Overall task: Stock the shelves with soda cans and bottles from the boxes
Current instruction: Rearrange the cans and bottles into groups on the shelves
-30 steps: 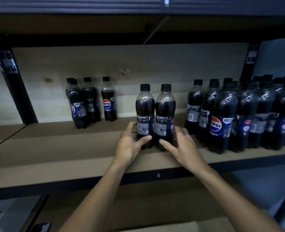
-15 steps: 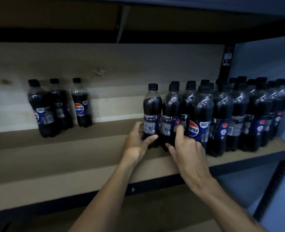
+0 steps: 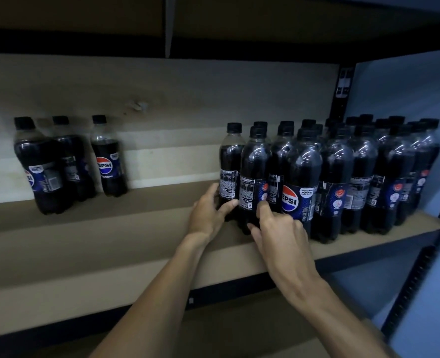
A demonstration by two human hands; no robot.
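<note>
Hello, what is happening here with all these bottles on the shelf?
A person is stocking a wooden shelf with dark cola bottles. The left hand holds the base of the leftmost bottle of a large group on the right; the right hand touches the bottle beside it, next to the packed rows. Three more bottles stand apart at the back left, and the shelf between the groups is bare.
</note>
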